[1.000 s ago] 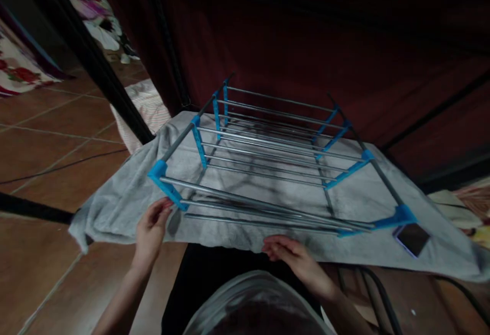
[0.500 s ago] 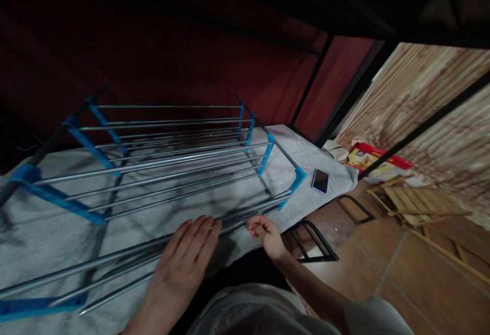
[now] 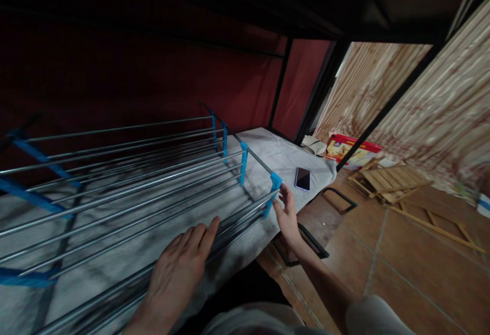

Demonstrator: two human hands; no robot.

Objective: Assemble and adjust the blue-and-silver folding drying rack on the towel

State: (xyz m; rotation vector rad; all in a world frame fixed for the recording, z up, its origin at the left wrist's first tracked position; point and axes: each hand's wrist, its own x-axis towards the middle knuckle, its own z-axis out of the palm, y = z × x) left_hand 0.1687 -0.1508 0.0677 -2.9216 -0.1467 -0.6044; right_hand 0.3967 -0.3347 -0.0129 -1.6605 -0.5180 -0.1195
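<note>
A shoe rack of thin metal tubes joined by blue plastic brackets lies across a grey cloth. My left hand rests palm down over the nearest tubes, its fingers stretched out and side by side. At the rack's near right corner, my right hand touches the edge of a blue bracket. Its thumb and fingers are apart there, with a gap showing between them. The undersides of the left fingers are hidden.
A phone lies on the grey cloth right of the rack. Black metal frame legs stand beside the cloth's edge. On the tiled floor are a folded wooden chair and a red and yellow box. Dark bars run overhead.
My right hand has moved from the middle of the near tubes to the right corner bracket. My left hand stays over the tubes. The view has turned right.
</note>
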